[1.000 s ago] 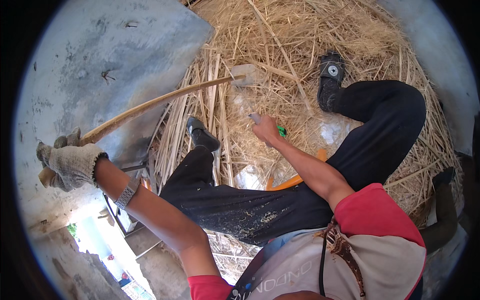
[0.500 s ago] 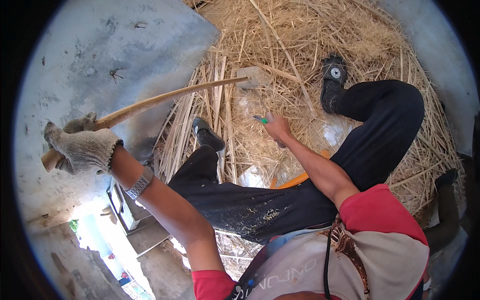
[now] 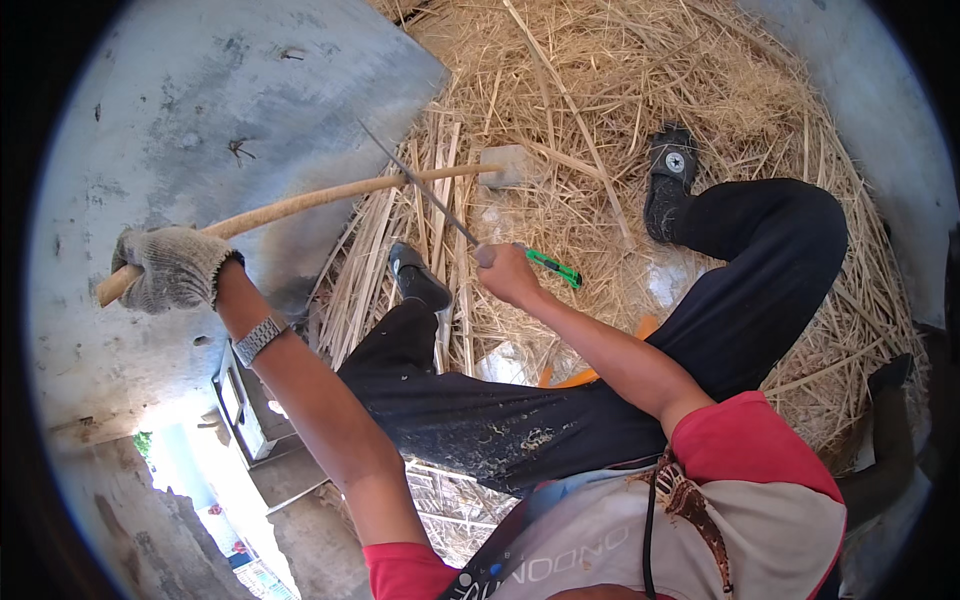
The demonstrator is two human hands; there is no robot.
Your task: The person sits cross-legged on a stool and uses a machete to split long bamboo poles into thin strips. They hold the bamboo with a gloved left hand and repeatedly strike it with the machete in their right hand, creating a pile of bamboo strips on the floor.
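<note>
Gloved left hand (image 3: 178, 268) clasps a curved pole (image 3: 330, 197) reaching over the straw (image 3: 650, 70); bare right hand (image 3: 512, 274) grasps a long, slim knife (image 3: 449, 214). If the pole rolls, the knife could skid toward the left forearm (image 3: 325, 405).

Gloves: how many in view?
1: the pale knit glove on the left hand, around the curved rod. The right hand is bare. Others could be hidden under the straw.

The head camera, a wide fisheye, looks down from above the wearer's chest, upright and unmirrored. The shirt (image 3: 770, 520) sits nearest at the lower edge, left hand (image 3: 175, 268) and right hand (image 3: 508, 274) farther out, straw (image 3: 700, 85) beyond, a pale wall (image 3: 190, 110) along the left rim
</note>
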